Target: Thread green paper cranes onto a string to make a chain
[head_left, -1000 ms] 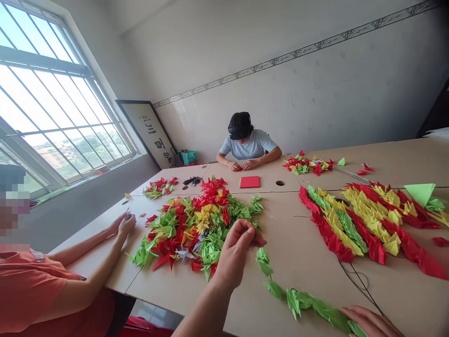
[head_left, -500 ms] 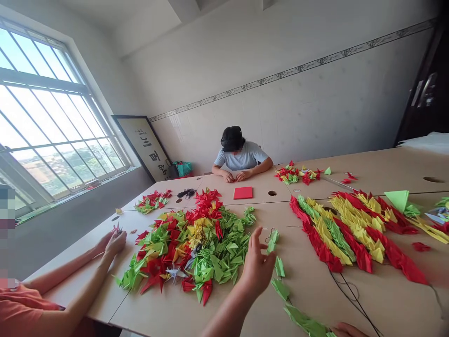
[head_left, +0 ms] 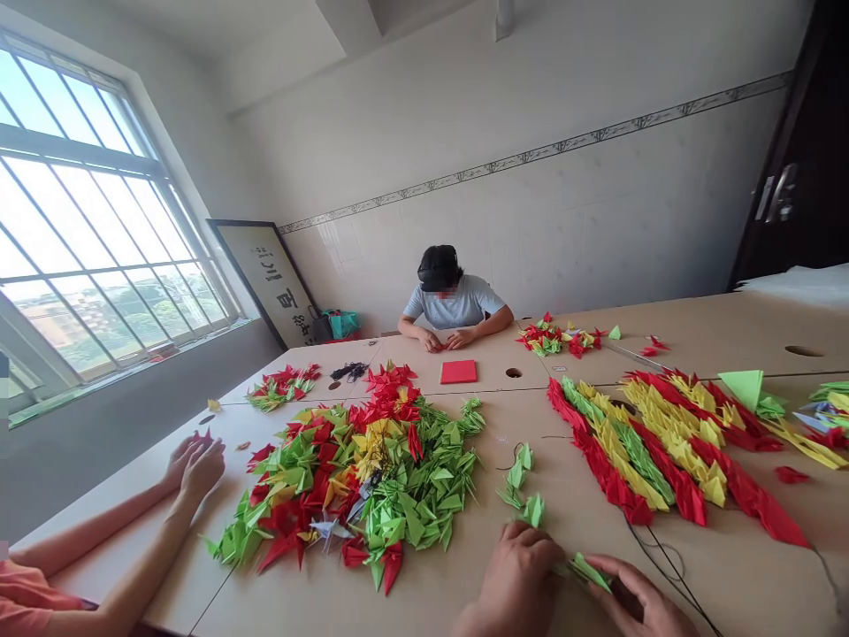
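My left hand (head_left: 521, 575) is closed at the bottom of the view, its fingers curled by the lower end of a string of green folded-paper cranes (head_left: 521, 478). What it grips is mostly hidden behind the fingers, though green paper shows at their right side. My right hand (head_left: 640, 597) pinches a green paper crane (head_left: 589, 571) between thumb and fingers, close beside my left hand. The upper part of the green string lies on the table, with a dark thread end near its top.
A big heap of green, red and yellow cranes (head_left: 424, 487) lies to the left. Rows of strung cranes (head_left: 683, 469) lie to the right, with black cords (head_left: 669, 566) below them. A red paper stack (head_left: 458, 372) sits before a co-worker (head_left: 456, 301); another person's hands (head_left: 195, 464) work at left.
My left hand has come down from its raised, spread pose and closed near my right hand. My right hand shows more fully, and the green cranes are drawn closer together.
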Demonstrator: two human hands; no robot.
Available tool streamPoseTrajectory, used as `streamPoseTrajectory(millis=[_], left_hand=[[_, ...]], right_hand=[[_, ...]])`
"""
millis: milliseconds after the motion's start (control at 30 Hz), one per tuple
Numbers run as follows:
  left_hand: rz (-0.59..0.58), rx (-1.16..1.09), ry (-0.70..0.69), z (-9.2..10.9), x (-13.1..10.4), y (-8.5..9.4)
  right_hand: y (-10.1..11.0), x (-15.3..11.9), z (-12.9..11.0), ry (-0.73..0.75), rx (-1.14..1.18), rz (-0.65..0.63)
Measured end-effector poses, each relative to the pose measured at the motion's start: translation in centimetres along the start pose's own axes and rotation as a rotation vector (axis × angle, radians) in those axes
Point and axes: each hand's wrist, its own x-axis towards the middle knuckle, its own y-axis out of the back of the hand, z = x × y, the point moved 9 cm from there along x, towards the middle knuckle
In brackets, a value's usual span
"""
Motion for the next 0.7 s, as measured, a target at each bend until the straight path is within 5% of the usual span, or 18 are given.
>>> streamPoseTrajectory(millis=[67,167,300,500,700], left_hand=[[0.059,-0.013,0.031,0.2,0.9,1.1],[0.146,-0.112,0.083,-0.1,1.3,1.4],[0.275,-0.418,0.240,-3.4,0.2,0.4],[0.233,-0.768,0.152,-4.8,0.0,-1.2],[0.147,-0.871,0.239,-4.7,0.3,-2.0]], right_hand=[[-0.3,1.3,-0.2,-0.137,0.132,0.000],[-0.8,2.7,-1.9,-0.155,0.205,-0.005],[-2.0,3.1,-2.7,-0.219,0.357,-0.024],[-3.1,3.0,-2.6,-0.209,0.414,-0.042],[-3.5,2.6,-0.8,-0.188,0.381,-0.108]])
